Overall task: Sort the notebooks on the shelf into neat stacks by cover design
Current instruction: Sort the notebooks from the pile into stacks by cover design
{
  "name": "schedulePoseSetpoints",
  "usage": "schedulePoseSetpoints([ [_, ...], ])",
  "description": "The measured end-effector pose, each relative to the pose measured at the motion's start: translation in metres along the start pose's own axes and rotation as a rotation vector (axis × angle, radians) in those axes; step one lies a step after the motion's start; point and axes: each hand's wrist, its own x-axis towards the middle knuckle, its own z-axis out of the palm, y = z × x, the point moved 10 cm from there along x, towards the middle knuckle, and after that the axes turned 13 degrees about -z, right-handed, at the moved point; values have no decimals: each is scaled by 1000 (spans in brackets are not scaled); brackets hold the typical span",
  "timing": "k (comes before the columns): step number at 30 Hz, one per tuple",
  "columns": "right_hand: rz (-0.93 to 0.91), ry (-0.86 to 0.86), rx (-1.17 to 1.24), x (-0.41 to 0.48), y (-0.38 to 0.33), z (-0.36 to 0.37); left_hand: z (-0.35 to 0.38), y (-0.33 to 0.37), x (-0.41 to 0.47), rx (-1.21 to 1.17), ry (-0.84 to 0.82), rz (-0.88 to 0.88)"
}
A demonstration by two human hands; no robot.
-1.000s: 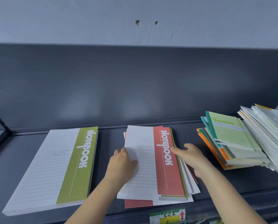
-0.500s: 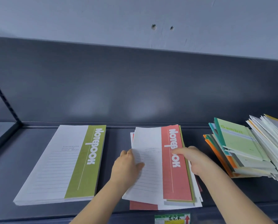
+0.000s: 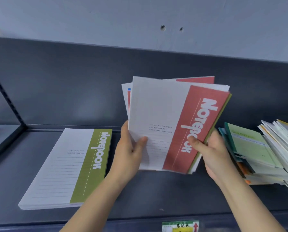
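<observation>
A fanned bundle of red-striped notebooks (image 3: 170, 118) is raised off the dark shelf (image 3: 156, 195) and tilted upright, with a green-edged one tucked behind it. My left hand (image 3: 129, 148) grips the bundle's lower left edge, thumb on the white cover. My right hand (image 3: 211, 151) grips its lower right edge, thumb on the red stripe. A neat stack of green-striped notebooks (image 3: 69, 166) lies flat on the shelf to the left.
A messy pile of smaller green, teal and orange notebooks (image 3: 250, 148) leans at the right, with a slanted heap of white-edged books (image 3: 283, 148) beyond it. A dark back panel (image 3: 73, 81) rises behind. A price label (image 3: 180, 226) sits on the shelf's front edge.
Both hands took hold of the red-striped bundle, which lay flat on the shelf, and lifted it up and tilted it toward me. The green stack stayed put.
</observation>
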Motion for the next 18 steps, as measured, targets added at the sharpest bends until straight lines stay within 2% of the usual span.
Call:
schedulePoseSetpoints([
  [5, 41, 6, 29, -14, 27, 2, 12, -13, -12, -4, -62, 8],
  [12, -15, 277, -68, -8, 30, -17, 10, -5, -5, -7, -23, 3],
  [18, -29, 274, -136, -1, 30, -26, -7, -14, 12, -68, 13, -55],
])
